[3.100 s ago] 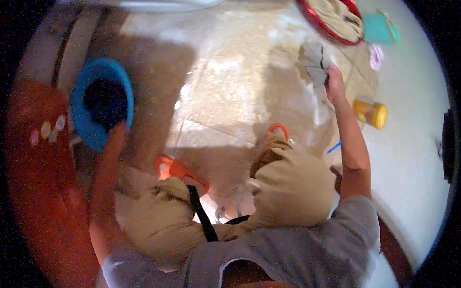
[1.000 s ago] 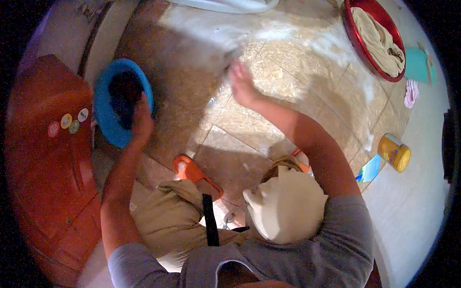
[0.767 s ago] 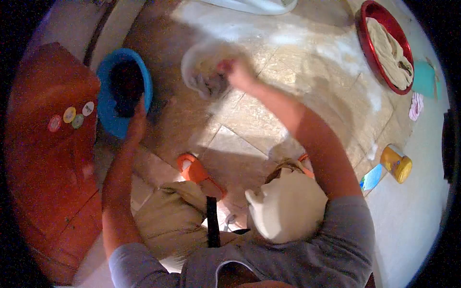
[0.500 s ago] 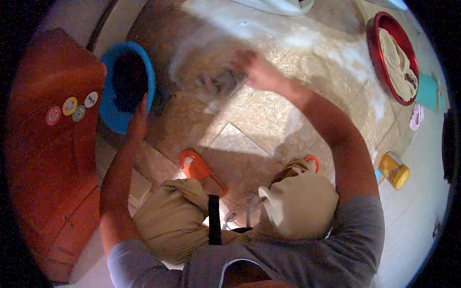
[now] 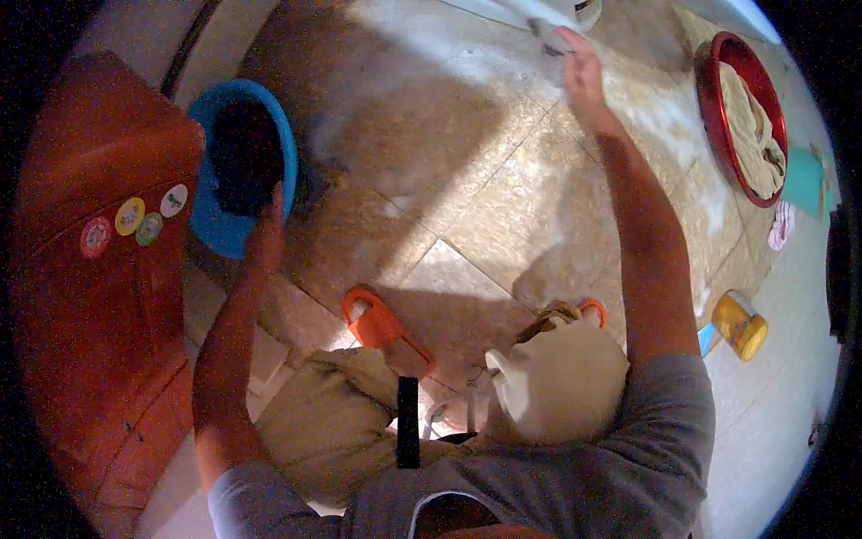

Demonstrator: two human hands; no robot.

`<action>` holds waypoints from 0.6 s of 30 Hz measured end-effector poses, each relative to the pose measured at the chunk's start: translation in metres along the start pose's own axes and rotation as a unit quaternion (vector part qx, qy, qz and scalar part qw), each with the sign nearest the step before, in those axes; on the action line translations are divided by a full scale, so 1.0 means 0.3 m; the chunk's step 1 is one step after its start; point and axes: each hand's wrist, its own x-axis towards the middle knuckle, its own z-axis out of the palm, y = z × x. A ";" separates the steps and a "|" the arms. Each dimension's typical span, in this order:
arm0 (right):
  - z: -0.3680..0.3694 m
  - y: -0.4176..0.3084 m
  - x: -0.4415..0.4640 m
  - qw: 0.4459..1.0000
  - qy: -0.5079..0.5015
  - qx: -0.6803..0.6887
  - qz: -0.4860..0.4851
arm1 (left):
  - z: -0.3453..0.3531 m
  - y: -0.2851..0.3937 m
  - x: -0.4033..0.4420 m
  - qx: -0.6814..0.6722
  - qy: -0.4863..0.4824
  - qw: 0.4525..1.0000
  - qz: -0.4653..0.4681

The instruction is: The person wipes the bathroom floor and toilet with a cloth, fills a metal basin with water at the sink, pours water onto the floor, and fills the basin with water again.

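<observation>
Two bare hands, well apart. Right hand (image 5: pixel 584 79) out over the far floor (image 5: pixel 503 180), fingers extended and close together. Grey piece (image 5: pixel 548 38) sits at its fingertips, near the edge of a white curved object (image 5: pixel 516 9); motion blur, so can't tell if it's pinched or just touched. Left hand (image 5: pixel 266 229) is at the near rim of the blue basin (image 5: pixel 220 232), dim; can't tell if it's gripping.

Materials: floor is square tile, mottled beige-brown, straight joints, whitish smears (image 5: pixel 660 126) across it. Grey piece too smeared to read texture. Reddish-brown panel (image 5: pixel 135 314) on the left looks smooth, four round stickers on it: red, yellow, green, white.

Around: trousered knees (image 5: pixel 332 413) fill the near floor, orange slippers (image 5: pixel 382 328) just beyond, black strap (image 5: pixel 408 422) hanging between the legs. Right forearm crosses the floor's right part. Yellow container (image 5: pixel 740 325) lies tilted by the pale wall, small blue flat piece (image 5: pixel 706 338) just beside. Farther up that side: pink cloth (image 5: pixel 781 225), turquoise item (image 5: pixel 802 182).

Containers: blue basin is oval in view, dark mass (image 5: pixel 242 166) inside, details lost in shadow. Red basin (image 5: pixel 734 54), shiny wall, holds folded beige cloth (image 5: pixel 752 135).
</observation>
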 end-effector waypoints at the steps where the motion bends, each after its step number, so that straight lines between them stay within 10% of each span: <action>1: -0.022 0.042 0.003 0.996 -0.009 -0.077 0.042 | 0.008 -0.012 -0.001 0.001 0.018 1.000 0.021; 4: -0.017 0.158 0.000 0.877 -0.078 -0.469 0.066 | -0.061 0.085 0.000 -0.003 -0.042 0.997 -0.059; 8: 0.328 0.186 -0.064 0.936 0.009 -0.342 -0.086 | -0.015 0.067 0.035 -0.014 -0.019 1.000 -0.003; 11: 0.500 -0.253 -0.029 0.922 -0.257 -0.285 -0.051 | 0.014 0.057 0.042 -0.031 0.049 0.996 0.061; 13: 0.734 -0.190 -0.138 0.938 -0.158 -0.254 -0.176 | -0.046 0.094 0.047 0.004 -0.074 0.996 -0.050; 16: 0.947 -0.366 -0.231 0.920 -0.286 -0.224 -0.149 | 0.040 0.022 0.051 -0.010 0.007 1.000 0.008; 18: 0.992 -0.505 -0.323 0.909 -0.280 -0.244 -0.191 | -0.145 0.189 0.059 -0.019 -0.151 0.983 -0.103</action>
